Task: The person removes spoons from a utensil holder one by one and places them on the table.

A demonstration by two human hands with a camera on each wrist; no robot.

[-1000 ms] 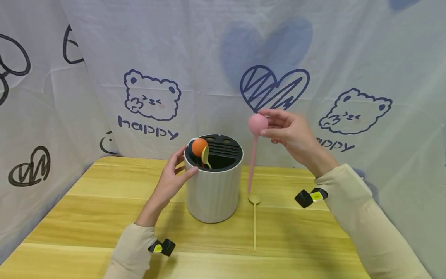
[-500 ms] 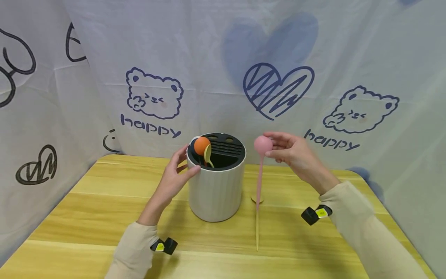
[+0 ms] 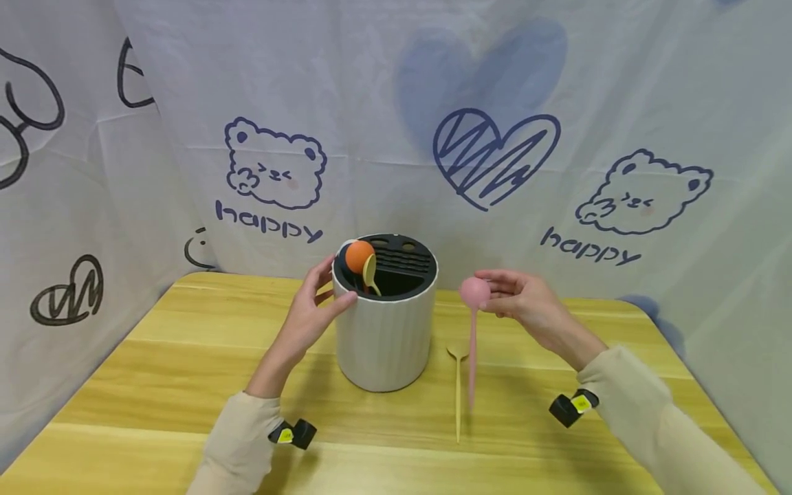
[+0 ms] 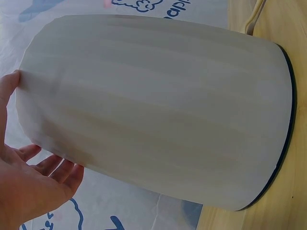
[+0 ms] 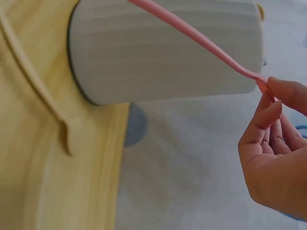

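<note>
A white ribbed utensil holder [image 3: 382,344] with a black slotted top stands on the table. My left hand [image 3: 307,313] grips its upper left side, thumb near the front rim and fingers farther round. My right hand [image 3: 526,302] pinches a pink spoon [image 3: 475,293] by its round bowl, right of the holder. The spoon's handle [image 5: 196,37] hangs downward; I cannot tell whether its tip touches the table. Just left of it, a yellow spoon [image 3: 458,395] lies on the table. In the holder stand an orange round-headed utensil [image 3: 359,256] and a small yellow spoon [image 3: 370,271].
The wooden table [image 3: 155,385] runs back to a white cloth [image 3: 371,82] printed with bears, hearts and lettering. More of this cloth hangs along the left and right sides. A small black device is strapped on each wrist.
My right hand has lowered the pink spoon and shifted it slightly right, from above the yellow spoon to beside it. My left hand stays on the holder.
</note>
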